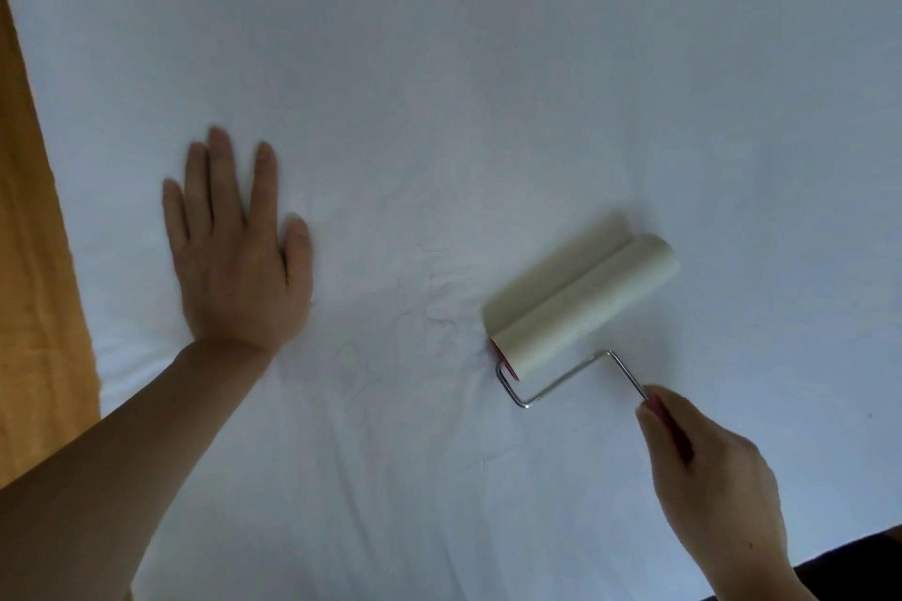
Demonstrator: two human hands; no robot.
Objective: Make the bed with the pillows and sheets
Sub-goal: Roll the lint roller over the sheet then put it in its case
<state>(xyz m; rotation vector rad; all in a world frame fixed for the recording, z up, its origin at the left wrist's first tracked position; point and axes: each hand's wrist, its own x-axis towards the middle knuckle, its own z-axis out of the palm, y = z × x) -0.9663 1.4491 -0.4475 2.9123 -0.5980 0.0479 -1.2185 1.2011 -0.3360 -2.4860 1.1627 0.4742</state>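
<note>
Left hand [234, 254] flat on sheet [439, 63], fingers straight and spread, holding nothing — pinning cloth left of lint roller [583, 303]. Right hand [707, 473] curled round roller's red handle, below and right of roller; drum rests on sheet. Small creases between left hand and roller. Sheet looks spread and mostly smooth; lint pass under way, likely. No pillows in view — those left, seemingly. Orange cloth [34, 259] far left of roller. No writing readable.

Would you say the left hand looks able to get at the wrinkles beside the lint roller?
Probably yes: the left hand lies flat on the sheet, with only bare sheet between it and the wrinkles.
</note>
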